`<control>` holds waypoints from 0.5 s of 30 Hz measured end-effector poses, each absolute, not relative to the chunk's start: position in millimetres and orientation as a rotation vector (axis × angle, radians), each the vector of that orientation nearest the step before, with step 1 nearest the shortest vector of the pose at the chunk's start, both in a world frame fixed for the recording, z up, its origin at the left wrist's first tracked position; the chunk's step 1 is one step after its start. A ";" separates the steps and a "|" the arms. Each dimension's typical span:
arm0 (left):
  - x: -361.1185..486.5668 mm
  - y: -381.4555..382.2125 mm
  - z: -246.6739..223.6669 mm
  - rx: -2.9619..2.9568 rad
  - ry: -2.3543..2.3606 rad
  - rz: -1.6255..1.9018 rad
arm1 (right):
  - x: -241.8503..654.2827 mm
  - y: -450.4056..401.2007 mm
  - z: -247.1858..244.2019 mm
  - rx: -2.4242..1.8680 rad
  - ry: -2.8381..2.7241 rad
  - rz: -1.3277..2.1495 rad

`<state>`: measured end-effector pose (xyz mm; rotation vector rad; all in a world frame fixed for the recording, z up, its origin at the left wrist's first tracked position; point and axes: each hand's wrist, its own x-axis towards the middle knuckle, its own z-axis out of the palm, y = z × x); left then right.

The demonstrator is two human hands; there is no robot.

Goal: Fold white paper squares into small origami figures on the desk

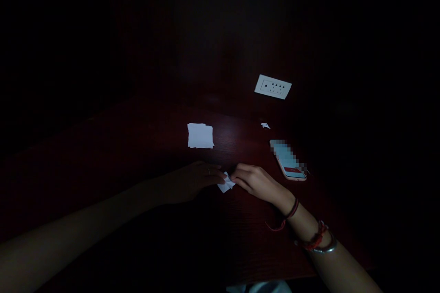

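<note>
A small folded white paper (226, 184) lies on the dark red table between my two hands. My left hand (197, 181), with a ring on one finger, has its fingertips on the paper's left and upper side. From the right, my right hand (253, 178) pinches the paper's right edge with thumb and fingers together. Dim light hides the finer folds. Beyond my hands, a stack of white paper squares (200, 136) lies flat, its edges slightly uneven.
A lit phone (290, 165) lies to the right of my right hand. Behind it is a small folded white paper piece (265, 125). A white socket panel (273, 87) is at the back right. The table's (268, 268) near edge shows below my hands.
</note>
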<state>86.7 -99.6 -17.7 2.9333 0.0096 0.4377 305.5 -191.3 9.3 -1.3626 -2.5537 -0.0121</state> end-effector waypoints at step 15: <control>91.2 -100.5 -22.0 2.991 0.072 0.434 | 297.1 -181.7 2.0 -1.504 -2.136 0.361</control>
